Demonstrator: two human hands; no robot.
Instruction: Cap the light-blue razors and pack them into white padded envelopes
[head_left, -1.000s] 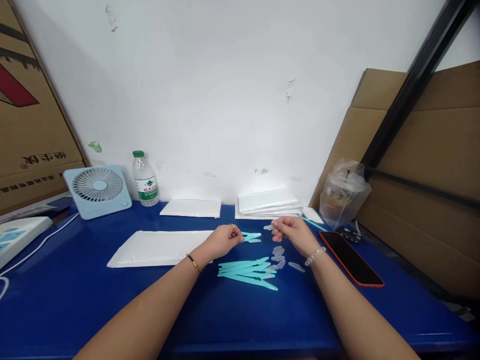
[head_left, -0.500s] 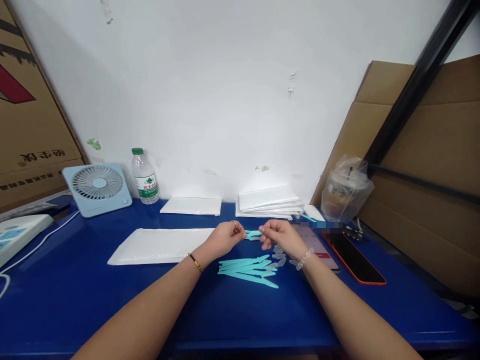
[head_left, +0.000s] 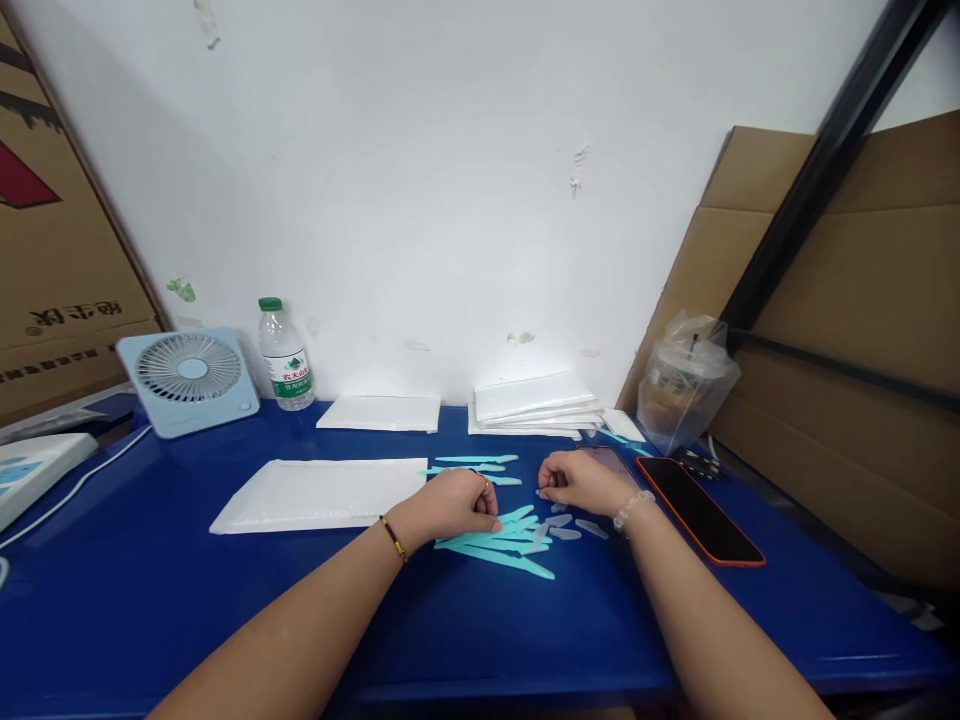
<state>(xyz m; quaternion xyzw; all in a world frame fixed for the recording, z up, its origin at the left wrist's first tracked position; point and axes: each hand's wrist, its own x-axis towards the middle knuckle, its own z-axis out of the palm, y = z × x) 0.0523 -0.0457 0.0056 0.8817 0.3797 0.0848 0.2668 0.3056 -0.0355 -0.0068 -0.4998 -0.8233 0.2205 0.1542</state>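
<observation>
My left hand (head_left: 461,503) is over a loose pile of turquoise eyebrow razors (head_left: 517,565), its thumb and fingers closed on one of them. Its fingers partly hide the pile. Farther back, several more turquoise razors (head_left: 476,459) lie roughly side by side by a white padded envelope (head_left: 315,495). My right hand (head_left: 581,482) is pinched shut, with a small clear blade cover just showing at the fingertips. Several loose clear blade covers (head_left: 565,534) are scattered below it, at the right end of the pile.
A red-edged phone (head_left: 701,510) lies right of my right hand; another phone (head_left: 607,460) is partly behind it. White envelopes (head_left: 532,400) are stacked by the wall. A bagged drink cup (head_left: 679,385), a water bottle (head_left: 286,360) and a blue fan (head_left: 193,380) stand at the back.
My hands have moved apart. The razor they held between them now appears to lie in the back row. My left hand has come down to the pile, my right to the clear covers.
</observation>
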